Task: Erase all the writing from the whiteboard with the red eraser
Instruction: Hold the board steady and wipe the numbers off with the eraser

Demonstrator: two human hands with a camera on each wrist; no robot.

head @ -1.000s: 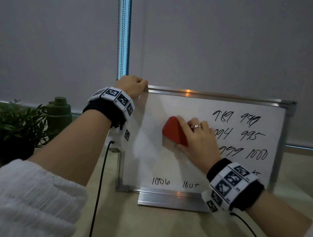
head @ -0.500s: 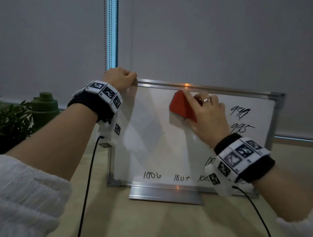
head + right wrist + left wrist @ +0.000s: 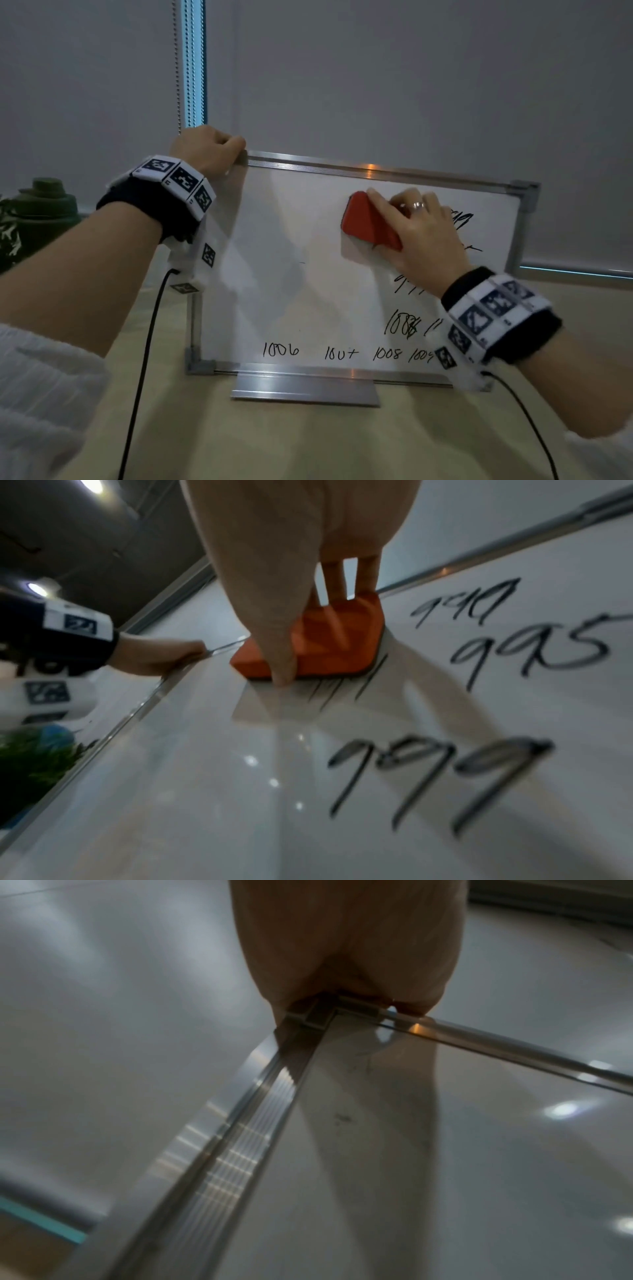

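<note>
The right hand reaches forward and up from the lower right, its palm laid over the red eraser with the fingers spread across the eraser's back and the thumb running down its near side; a ring sits on one finger. From the right wrist view, the thumb tip touches the board at the eraser's lower edge while two fingers bear on its far end, so the hand grips the eraser and holds it flat against the board. The eraser lies in the upper middle of the whiteboard, a little below the top rail, with smeared black strokes trailing from under its edge.

The left hand is raised with the forearm slanting up from the lower left, its fingers curled over the whiteboard's upper left corner; the left wrist view shows the corner piece of the aluminium frame tucked into the clenched palm.

Handwritten numbers remain on the right part of the board, among them 995 and 999, and a bottom row reads 1006 through 1008 and onward. The left part of the board is wiped white. The board stands upright on a metal foot on a pale tabletop. Both wrists wear black bands with printed marker tags, cables hanging below. A green bottle and plant leaves stand at far left.
</note>
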